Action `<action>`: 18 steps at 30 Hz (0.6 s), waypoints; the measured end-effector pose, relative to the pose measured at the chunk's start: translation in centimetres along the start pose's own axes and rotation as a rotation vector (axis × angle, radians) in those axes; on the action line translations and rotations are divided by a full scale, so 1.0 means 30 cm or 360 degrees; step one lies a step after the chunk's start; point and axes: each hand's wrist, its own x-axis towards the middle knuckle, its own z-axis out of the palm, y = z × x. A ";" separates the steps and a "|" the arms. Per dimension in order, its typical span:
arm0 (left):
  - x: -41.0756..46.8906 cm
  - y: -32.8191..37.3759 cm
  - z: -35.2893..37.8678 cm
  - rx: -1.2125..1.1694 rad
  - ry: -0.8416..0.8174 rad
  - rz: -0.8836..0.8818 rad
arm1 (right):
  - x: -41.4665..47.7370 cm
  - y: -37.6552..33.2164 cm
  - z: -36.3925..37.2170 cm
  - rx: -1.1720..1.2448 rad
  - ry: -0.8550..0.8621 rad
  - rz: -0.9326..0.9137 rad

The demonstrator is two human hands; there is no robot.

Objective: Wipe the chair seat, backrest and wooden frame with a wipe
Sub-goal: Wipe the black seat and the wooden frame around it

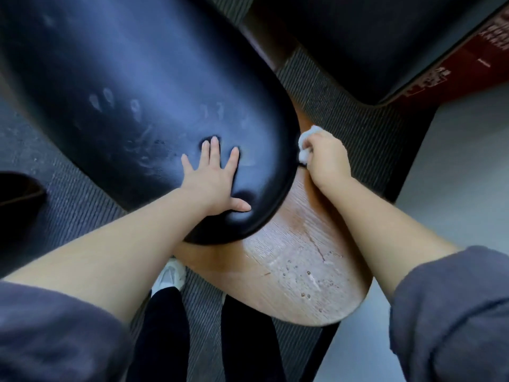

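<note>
In the right hand (327, 159), a wipe (306, 137).

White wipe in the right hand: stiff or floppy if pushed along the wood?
Probably floppy: the white wipe bulges crumpled out of the right hand. Likely light, being a small wad. It may drag rather than slide, since the wooden frame looks streaked and damp.

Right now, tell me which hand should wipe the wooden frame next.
Right. The right hand grips the wipe at the wooden frame, beside the edge of the black cushion. The left hand lies flat on that cushion, holding nothing, probably steadying it.
</note>
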 end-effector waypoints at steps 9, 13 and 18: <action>-0.010 0.038 -0.038 0.0085 -0.0127 -0.0103 | -0.248 0.044 0.016 -0.0047 -0.0283 -0.0604; -0.001 0.029 -0.021 0.0077 -0.0108 -0.0104 | 0.031 0.105 -0.027 -0.0085 -0.0221 -0.0457; 0.010 0.035 0.007 0.0107 -0.0067 -0.0137 | 0.177 0.099 -0.016 -0.0094 -0.0191 -0.0484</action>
